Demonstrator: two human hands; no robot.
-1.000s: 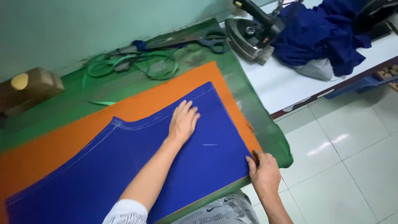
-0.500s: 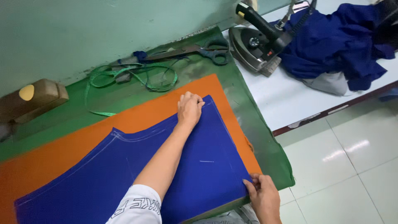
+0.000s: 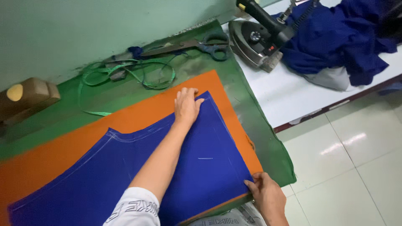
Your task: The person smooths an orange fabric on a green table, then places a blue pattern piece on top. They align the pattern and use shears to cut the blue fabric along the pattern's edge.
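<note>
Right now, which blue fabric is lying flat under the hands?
The blue cut panel on the orange cloth, chalk-marked; the other blue fabric lies crumpled beside the iron.

Matt blue cloth (image 3: 201, 167), orange felt (image 3: 142, 113)

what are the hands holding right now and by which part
The right hand pinches the blue fabric panel at its near corner; the left hand presses flat on its far corner.

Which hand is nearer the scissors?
Left. The left hand presses the blue fabric's far corner, just below the scissors; the right hand pinches the near corner at the table edge.
</note>
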